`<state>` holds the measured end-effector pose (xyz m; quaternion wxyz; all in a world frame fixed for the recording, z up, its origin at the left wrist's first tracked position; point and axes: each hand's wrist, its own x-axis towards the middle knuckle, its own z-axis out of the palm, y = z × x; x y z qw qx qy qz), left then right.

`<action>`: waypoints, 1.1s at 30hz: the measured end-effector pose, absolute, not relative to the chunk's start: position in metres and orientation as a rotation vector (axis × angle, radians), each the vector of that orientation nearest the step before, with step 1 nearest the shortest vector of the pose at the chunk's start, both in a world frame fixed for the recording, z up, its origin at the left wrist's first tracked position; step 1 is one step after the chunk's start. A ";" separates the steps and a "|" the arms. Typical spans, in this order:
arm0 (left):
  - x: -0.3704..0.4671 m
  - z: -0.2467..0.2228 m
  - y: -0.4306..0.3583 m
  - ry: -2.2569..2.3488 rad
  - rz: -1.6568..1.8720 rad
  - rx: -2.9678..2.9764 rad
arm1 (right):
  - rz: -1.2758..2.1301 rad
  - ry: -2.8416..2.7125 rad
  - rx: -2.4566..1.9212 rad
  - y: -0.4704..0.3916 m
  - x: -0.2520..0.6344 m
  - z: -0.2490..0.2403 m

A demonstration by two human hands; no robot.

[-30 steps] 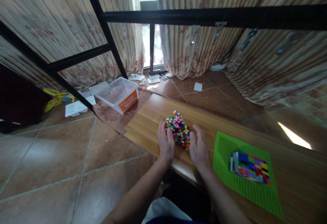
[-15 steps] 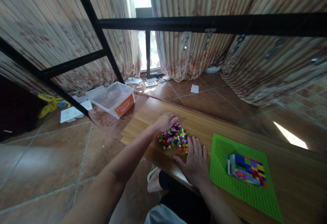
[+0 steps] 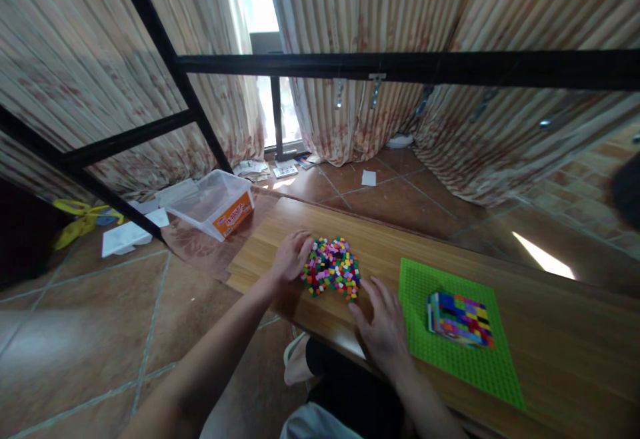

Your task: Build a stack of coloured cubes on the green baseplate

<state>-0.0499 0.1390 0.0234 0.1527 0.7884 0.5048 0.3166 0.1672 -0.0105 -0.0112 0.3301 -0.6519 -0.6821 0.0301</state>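
Observation:
A pile of small multicoloured bricks (image 3: 333,269) lies on the wooden table (image 3: 380,233). My left hand (image 3: 293,255) rests at the pile's left edge, fingers apart and holding nothing. Just right of the pile, my right hand (image 3: 383,322) is spread over the table with nothing in it. Farther right lies a green studded baseplate (image 3: 415,279), bearing a block covered in coloured bricks (image 3: 465,319).
A clear plastic box with an orange label (image 3: 210,202) stands on the floor beyond the table's left end. Black metal bars (image 3: 350,65) cross the view in front of curtains. Papers (image 3: 285,169) lie near the window.
My left hand has moved from the pile's top to its left side. My right hand has drawn slightly away from the bricks. The view has shifted a little.

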 end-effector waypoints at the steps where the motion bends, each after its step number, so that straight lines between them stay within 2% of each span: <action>1: -0.057 0.018 0.136 1.545 0.945 2.226 | 0.079 -1.784 -1.687 -0.011 0.167 -0.010; 4: -0.073 0.004 0.129 1.746 1.005 2.163 | 0.083 -1.827 -1.650 -0.008 0.164 -0.006; 9: -0.080 -0.007 0.126 1.827 1.047 2.192 | 0.067 -1.855 -1.669 -0.003 0.160 -0.006; 33: -0.075 -0.002 0.133 1.895 0.836 2.329 | 0.045 -1.893 -1.710 0.012 0.161 -0.001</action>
